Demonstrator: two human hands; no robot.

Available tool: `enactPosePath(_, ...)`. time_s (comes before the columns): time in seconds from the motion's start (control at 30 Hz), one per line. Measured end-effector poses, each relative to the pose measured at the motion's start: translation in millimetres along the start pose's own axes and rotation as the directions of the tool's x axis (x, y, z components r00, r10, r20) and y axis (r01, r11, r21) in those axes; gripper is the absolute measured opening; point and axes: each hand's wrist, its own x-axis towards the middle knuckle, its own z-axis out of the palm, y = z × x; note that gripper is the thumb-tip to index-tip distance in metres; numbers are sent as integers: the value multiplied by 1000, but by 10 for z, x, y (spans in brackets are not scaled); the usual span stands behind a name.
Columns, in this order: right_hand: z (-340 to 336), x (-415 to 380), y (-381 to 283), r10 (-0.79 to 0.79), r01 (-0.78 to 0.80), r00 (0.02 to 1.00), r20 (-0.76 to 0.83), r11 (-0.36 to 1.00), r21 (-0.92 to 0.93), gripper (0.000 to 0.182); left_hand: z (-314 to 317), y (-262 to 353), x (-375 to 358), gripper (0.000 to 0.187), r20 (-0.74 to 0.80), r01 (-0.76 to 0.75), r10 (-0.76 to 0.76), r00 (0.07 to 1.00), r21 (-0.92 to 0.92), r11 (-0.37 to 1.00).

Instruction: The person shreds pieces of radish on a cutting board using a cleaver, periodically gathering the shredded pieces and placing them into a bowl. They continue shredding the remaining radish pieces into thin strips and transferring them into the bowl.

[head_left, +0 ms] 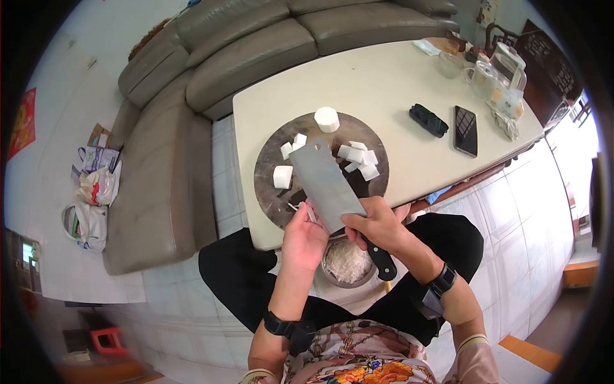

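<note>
My right hand (pixel 374 224) is wrapped round the base of a cleaver (pixel 326 185), its broad blade tilted over a round dark board (pixel 268 153). My left hand (pixel 304 240) is at the blade's near left edge, with thin white shreds (pixel 311 212) at its fingertips. On the board are a white round piece (pixel 327 120) at the far edge, a white block (pixel 282 176) at the left, small white pieces (pixel 293 146) beside the blade and several white chunks (pixel 360 158) at the right. Below the blade, a metal bowl (pixel 348 285) holds white shreds (pixel 346 261).
The board lies on a cream table (pixel 268 96). Further right are a black case (pixel 428 120), a phone (pixel 465 131), a glass bowl (pixel 450 64) and a pitcher (pixel 508 67). A grey sofa (pixel 256 57) runs behind and left; bags (pixel 93 192) stand beyond it.
</note>
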Motion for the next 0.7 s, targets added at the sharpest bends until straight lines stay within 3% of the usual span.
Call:
enactPosePath(0.07,-8,-73,-24,-18,14,998,-65,997,-72,20,-17,-5,-13,24,-99,26,-37,994,-109,994)
enactPosePath(0.17,-155,-252,-56,-62,25,976,-209,985,-173,18,-154,90,-114,21,-100,-9,-8,995,-172,985)
enactPosePath(0.23,-265,-490,-229,-89,44,974,-210,977,-209,18,-339,219,-186,20,-31,4,-11,999,-221,975)
enactPosePath(0.27,-341,-615,-228,-46,-50,968,-248,929,-367,17,-439,272,-221,19,-4,-5,5,1000,-256,967)
enactPosePath(0.3,-384,-742,-185,-42,-58,967,-251,924,-378,17,-522,310,-251,18,19,-13,20,1000,-292,956)
enactPosePath(0.37,-407,-944,-129,-168,-142,928,-334,668,-731,22,-620,350,-276,20,-28,-41,34,999,-311,949)
enactPosePath(0.4,-369,-993,-170,-163,-151,928,-335,657,-738,22,-656,353,-288,21,-63,-63,46,997,-307,950)
enactPosePath(0.47,-277,-1069,-275,-245,-125,936,-253,441,-889,20,-675,300,-304,21,-127,-74,35,991,-322,944)
enactPosePath(0.63,-193,-1008,-263,-213,-130,954,-210,336,-933,19,-680,-14,-461,22,-120,33,-66,991,-262,964)
enactPosePath(0.7,-156,-1002,-232,-238,-113,954,-179,265,-957,16,-687,-205,-516,21,-154,159,-191,969,-200,967)
